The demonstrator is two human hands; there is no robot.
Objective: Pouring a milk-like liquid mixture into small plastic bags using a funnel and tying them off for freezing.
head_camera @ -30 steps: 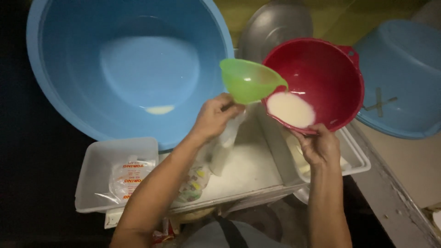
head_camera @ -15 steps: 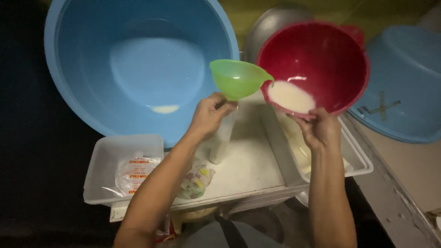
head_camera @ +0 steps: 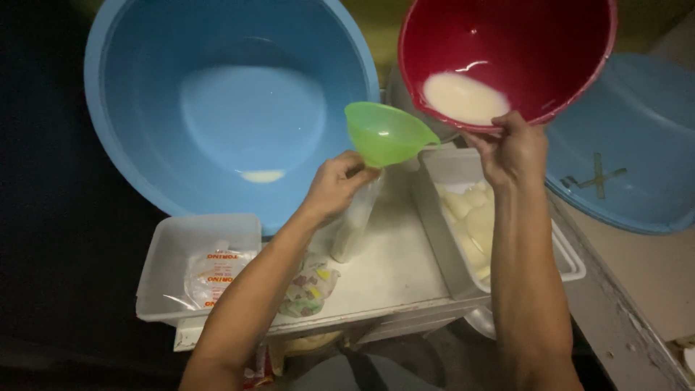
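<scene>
At the far left we see a clear tub [head_camera: 181, 246] with a flat plastic packet [head_camera: 213, 275] inside, white with orange and red print. Above it sits a big blue basin [head_camera: 145, 108]. Our left hand [head_camera: 334, 187] is wrapped around a thin clear bag [head_camera: 355, 221] under the green funnel [head_camera: 384, 134]. The funnel's wide mouth faces up and tips right. Our right hand [head_camera: 510, 148] pinches the rim of the red bowl [head_camera: 521, 51], tilted toward the funnel, with white liquid [head_camera: 463, 98] pooled at its low edge.
</scene>
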